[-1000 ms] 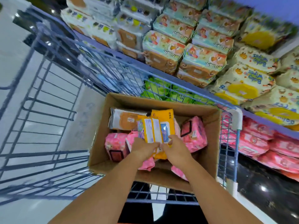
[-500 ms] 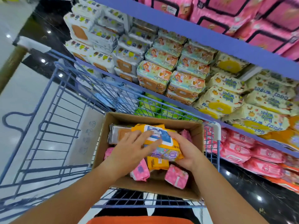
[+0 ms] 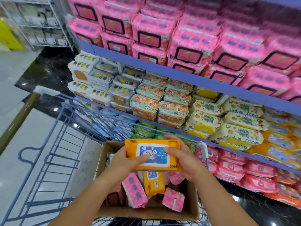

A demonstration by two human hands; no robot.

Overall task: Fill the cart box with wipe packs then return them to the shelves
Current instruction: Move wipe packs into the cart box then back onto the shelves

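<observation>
At lower centre of the frame both hands hold an orange pack [image 3: 153, 154] flat, above the box [image 3: 146, 212]. The left hand [image 3: 125, 162] clasps its left end, thumb pressed on the white-and-blue label; the right hand [image 3: 184, 159] clasps the right end, thumb on top and fingers curled round the far edge. The cardboard box sits in the blue wire cart [image 3: 53, 144]. Inside it lie a second orange pack [image 3: 154, 183] and several pink packs [image 3: 135, 190], some tilted against each other. The shelves [image 3: 162, 69] fill the upper and right parts of the frame: large pink packs on top, white, teal and yellow packs on the middle level, pink and orange ones at lower right.
</observation>
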